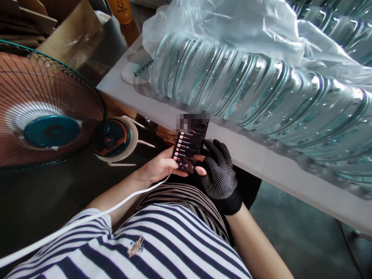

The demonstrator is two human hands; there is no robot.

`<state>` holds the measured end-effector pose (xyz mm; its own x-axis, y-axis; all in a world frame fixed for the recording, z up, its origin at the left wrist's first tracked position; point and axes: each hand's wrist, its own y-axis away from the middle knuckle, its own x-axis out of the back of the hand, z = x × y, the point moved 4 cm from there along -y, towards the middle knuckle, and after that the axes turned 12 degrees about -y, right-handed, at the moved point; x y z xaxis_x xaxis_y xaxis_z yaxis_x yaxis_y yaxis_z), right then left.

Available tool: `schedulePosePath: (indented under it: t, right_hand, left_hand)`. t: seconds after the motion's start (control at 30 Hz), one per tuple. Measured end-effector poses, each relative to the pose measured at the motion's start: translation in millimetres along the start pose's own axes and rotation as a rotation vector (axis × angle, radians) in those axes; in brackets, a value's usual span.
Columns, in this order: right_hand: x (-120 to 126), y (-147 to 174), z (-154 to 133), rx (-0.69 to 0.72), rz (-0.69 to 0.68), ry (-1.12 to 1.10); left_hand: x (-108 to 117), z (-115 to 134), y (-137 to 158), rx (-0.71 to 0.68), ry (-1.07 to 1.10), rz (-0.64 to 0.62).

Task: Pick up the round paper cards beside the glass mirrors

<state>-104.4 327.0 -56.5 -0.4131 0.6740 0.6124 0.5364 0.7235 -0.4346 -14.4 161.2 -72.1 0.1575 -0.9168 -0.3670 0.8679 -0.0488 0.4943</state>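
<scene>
Phone point(189, 149) is held in both hands; left hand point(159, 167), bare, grip curled shut round its lower left edge; right hand point(219, 174), in dotted black glove, closed on the right edge w/ bare thumb on screen; long axis runs away from the body, top tilted right toward the counter point(261, 155); white cable point(87, 221) runs below the left wrist; stacked clear plates point(247, 89) in plastic lie on the counter; fan point(43, 104) stands at left.

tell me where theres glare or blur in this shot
Head view: bright glare streaks the ribbed clear plastic stack and plastic wrap; the phone top is pixelated; the spinning fan blades are motion-blurred; the table edge bows from lens distortion.
</scene>
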Motion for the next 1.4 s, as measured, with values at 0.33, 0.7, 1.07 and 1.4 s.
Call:
schedulePosePath:
  t: [0.33, 0.7, 1.07, 1.4]
  right_hand:
    - [2.9, -2.1, -1.2, 0.028, 0.031, -0.071]
    - [1.3, -1.3, -1.8, 0.008, 0.008, -0.018]
    - [1.6, -1.3, -2.1, 0.007, 0.013, -0.005]
    - [1.2, -0.8, -3.3, 0.013, 0.0, 0.014]
  left_hand:
    - [-0.3, 1.4, 0.8, 0.007, 0.004, 0.011]
    - [1.3, -2.4, -1.2, -0.038, 0.018, -0.044]
    - [-0.5, 0.9, -0.1, -0.03, 0.016, -0.011]
    - [3.1, -3.9, -1.9, -0.036, 0.047, -0.015]
